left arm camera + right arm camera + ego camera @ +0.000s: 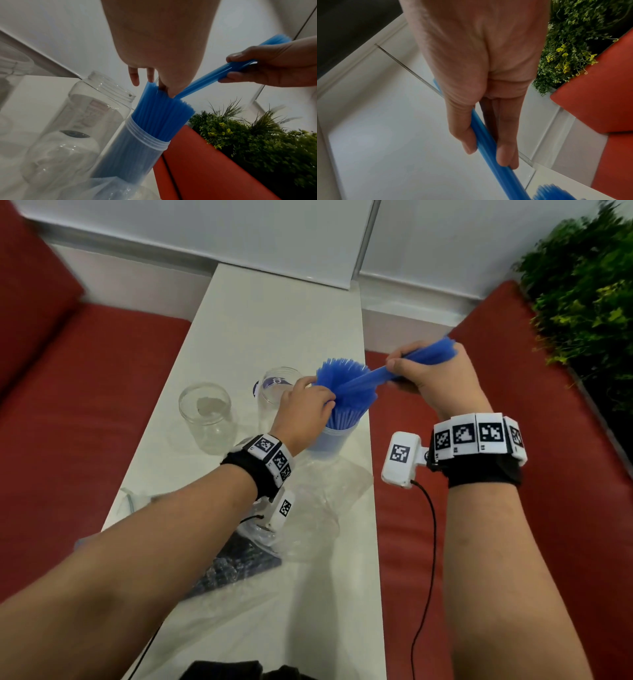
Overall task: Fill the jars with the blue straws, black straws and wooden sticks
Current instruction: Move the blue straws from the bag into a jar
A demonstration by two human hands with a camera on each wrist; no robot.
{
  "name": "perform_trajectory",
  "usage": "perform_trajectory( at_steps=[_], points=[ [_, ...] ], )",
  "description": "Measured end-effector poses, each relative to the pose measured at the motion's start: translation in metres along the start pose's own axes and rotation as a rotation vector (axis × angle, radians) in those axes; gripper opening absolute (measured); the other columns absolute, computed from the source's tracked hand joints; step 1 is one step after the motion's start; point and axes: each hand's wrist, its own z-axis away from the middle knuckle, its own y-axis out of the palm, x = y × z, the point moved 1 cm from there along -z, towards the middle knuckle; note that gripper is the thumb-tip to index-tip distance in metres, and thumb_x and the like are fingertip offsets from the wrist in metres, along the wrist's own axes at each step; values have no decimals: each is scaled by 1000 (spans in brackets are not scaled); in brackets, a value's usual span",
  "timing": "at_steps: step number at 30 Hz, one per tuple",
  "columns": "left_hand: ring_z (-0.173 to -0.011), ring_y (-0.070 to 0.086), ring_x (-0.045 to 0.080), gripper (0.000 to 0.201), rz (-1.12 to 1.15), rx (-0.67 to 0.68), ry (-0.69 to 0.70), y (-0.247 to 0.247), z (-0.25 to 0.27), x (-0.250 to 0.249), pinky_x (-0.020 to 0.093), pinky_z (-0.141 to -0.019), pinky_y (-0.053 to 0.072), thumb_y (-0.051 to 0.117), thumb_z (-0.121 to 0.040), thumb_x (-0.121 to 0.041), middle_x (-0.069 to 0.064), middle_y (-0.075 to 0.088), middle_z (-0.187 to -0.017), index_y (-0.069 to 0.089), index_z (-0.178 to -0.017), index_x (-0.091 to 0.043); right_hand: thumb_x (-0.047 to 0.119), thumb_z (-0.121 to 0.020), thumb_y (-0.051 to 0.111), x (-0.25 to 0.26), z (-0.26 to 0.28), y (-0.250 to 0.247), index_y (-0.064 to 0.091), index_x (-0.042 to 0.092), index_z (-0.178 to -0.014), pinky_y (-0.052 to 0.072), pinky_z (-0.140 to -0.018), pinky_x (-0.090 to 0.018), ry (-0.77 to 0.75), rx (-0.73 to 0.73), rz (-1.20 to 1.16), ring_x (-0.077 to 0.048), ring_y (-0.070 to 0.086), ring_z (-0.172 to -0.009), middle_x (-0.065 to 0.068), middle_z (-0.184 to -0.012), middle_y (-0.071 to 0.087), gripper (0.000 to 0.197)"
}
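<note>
Three clear jars stand on the white table. The right-hand jar is packed with blue straws that fan out at the top. My left hand rests on those straws, its fingers nearly straight and pushing in among their tops. Off the table's right edge my right hand grips a thin bundle of blue straws, thumb and fingers curled round it. The bundle slants down and its lower end meets the straws in the jar. Two empty jars stand to the left.
Crumpled clear plastic bags lie near my left wrist, and a bag of dark straws lies closer to me. Red seat cushions flank the narrow table. Green plants stand at the far right. The filled jar is close to the table's right edge.
</note>
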Motion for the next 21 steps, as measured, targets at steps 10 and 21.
perform_trajectory(
  at_steps=[10,21],
  points=[
    [-137,36,21,30,34,18,-20,3,-1,-2,44,-107,35,42,-101,-21,-6,69,-113,72,-104,-17,16,-87,70,-34,-46,76,68,-4,-104,60,-69,-35,146,111,494,-27,72,-83,-18,-100,72,27],
    [-131,45,24,28,112,-74,82,5,2,-3,28,-114,27,47,-99,-11,3,72,-103,74,-94,-6,40,-107,40,-33,-52,102,38,14,-153,18,-125,-39,-309,-6,655,-22,18,-154,-7,-164,28,53]
  ],
)
